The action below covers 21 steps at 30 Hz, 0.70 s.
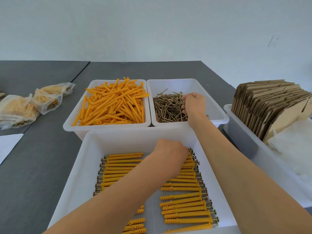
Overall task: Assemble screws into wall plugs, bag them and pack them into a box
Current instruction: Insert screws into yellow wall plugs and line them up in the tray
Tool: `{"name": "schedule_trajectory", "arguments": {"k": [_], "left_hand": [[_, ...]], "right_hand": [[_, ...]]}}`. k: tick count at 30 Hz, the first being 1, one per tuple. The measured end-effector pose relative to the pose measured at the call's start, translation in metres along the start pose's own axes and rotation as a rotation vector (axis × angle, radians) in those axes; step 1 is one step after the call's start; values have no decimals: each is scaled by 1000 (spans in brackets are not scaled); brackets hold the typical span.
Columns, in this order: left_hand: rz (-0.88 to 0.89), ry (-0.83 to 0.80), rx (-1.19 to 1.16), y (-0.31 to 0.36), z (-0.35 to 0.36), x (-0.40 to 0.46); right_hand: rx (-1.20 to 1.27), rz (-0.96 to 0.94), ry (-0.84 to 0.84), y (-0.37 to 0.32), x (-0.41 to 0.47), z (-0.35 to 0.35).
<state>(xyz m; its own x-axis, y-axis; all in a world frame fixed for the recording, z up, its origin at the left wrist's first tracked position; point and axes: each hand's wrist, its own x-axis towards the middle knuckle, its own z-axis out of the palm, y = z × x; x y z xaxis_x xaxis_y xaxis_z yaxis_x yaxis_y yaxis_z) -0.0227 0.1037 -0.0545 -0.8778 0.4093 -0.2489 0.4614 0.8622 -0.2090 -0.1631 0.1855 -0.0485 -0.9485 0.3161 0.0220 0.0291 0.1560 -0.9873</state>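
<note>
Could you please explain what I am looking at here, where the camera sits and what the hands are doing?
There is no machine: one camera worn on a person's head looks down at their two bare hands. On the grey table stand white bins: loose orange wall plugs, screws, and nearest, finished plug-and-screw sets laid in rows. The right hand reaches into the screws, fingers curled among them. The left hand rests at the finished rows. Filled bags lie left; flat cardboard stands right.
</note>
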Motion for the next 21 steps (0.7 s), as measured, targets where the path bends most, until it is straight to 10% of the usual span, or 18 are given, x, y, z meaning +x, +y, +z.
{"name": "schedule_trajectory", "arguments": {"k": [21], "left_hand": [[-34, 248, -93, -6, -4, 6]], "right_hand": [[-96, -61, -12, 1, -1, 1]]}}
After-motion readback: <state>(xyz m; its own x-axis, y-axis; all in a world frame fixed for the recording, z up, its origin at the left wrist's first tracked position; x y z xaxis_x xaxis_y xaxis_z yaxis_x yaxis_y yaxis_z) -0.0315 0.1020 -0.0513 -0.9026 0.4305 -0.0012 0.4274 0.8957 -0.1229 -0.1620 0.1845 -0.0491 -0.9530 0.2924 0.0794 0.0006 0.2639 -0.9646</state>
